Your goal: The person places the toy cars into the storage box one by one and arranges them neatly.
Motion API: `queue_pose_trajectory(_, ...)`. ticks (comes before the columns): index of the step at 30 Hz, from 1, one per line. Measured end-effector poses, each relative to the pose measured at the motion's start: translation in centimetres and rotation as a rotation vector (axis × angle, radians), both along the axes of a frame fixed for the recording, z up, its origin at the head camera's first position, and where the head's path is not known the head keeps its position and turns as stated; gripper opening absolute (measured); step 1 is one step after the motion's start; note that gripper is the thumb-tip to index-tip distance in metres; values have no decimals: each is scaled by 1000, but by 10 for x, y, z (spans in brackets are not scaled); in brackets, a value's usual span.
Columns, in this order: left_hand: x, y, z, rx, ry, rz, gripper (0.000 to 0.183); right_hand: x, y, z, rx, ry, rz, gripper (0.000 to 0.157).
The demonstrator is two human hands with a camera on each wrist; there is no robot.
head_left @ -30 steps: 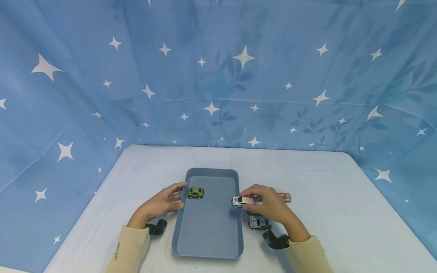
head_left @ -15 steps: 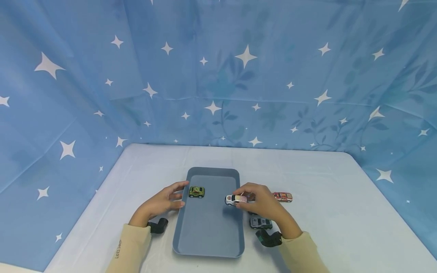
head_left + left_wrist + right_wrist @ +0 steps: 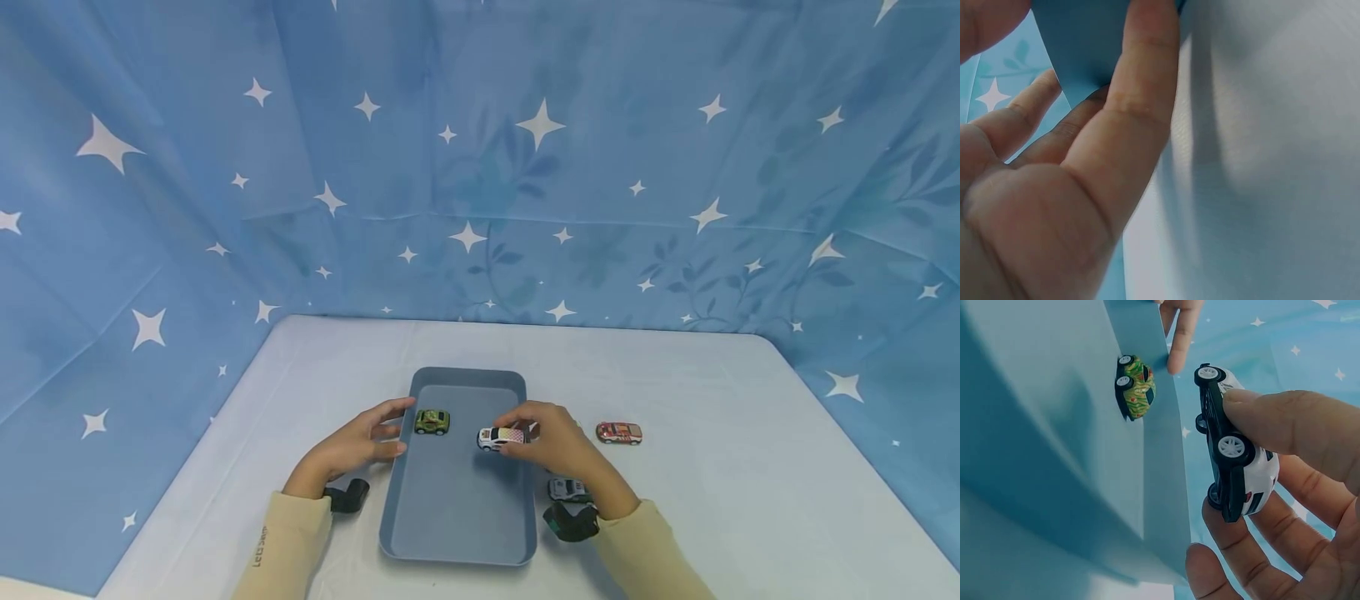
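Observation:
My right hand (image 3: 551, 437) pinches a white toy car (image 3: 501, 438) with a pink-patterned rear over the right half of a blue-grey tray (image 3: 457, 517). Seen from the right wrist, the thumb lies on one side of the toy car (image 3: 1235, 447) and fingers on the other, its wheels and dark underside showing. My left hand (image 3: 360, 442) rests at the tray's left wall, fingers loosely extended, fingertips right at the rim; the left wrist view shows them against the tray wall (image 3: 1082, 44). Inside the tray, near its left side, stands a green patterned toy car (image 3: 432, 422).
Right of the tray, a red-orange toy car (image 3: 619, 432) sits on the white table (image 3: 712, 467). A grey toy car (image 3: 567, 489) is partly covered by the right wrist's camera (image 3: 572, 522). A blue star-print curtain (image 3: 480, 167) hangs behind the table.
My right hand has carried the white toy car leftward, from the tray's right rim to farther over the tray. The red-orange car shows more fully. My left hand stays at the rim.

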State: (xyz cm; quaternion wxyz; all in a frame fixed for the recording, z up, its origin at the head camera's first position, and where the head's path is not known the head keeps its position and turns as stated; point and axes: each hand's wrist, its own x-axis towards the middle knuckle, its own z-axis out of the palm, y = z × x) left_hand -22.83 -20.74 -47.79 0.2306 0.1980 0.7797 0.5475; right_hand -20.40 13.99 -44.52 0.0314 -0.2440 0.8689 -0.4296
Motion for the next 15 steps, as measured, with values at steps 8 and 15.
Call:
queue_pose_trajectory(8, 1, 0, 1, 4, 10, -6, 84, -3, -12, 1, -24, -18, 30, 25)
queue_pose_trajectory(15, 2, 1, 3, -4, 9, 9, 82, -8, -22, 0, -62, -91, 25, 27)
